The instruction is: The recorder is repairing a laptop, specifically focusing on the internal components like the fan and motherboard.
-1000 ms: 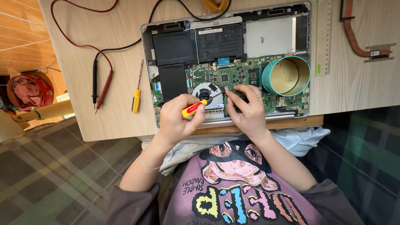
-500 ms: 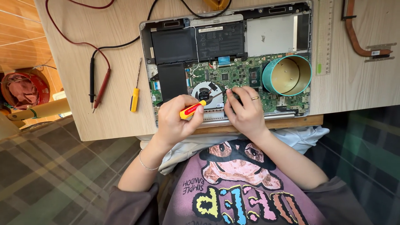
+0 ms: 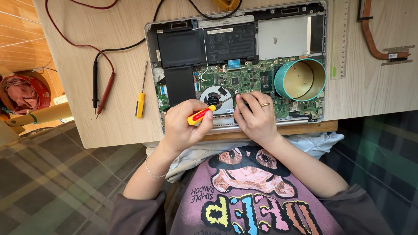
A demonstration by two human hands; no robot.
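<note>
An opened laptop [image 3: 237, 65], its bottom cover removed, is seen at upper centre of the frame on a pale wooden table [image 3: 74, 87]; black battery packs, a green circuit board and a round cooling fan [image 3: 216, 96] are exposed. A red-and-yellow screwdriver [image 3: 201, 115] is gripped in the left hand [image 3: 185, 126], fingers curled tightly around the handle, its tip directed at the board beside the fan. The right hand [image 3: 256, 118], a ring on one finger, is rested on the board with fingertips pressed together. A teal round tin [image 3: 300, 79] is stood on the laptop's right side. A yellow-handled screwdriver [image 3: 140, 104] and multimeter probes [image 3: 101, 87] are laid at left.
</note>
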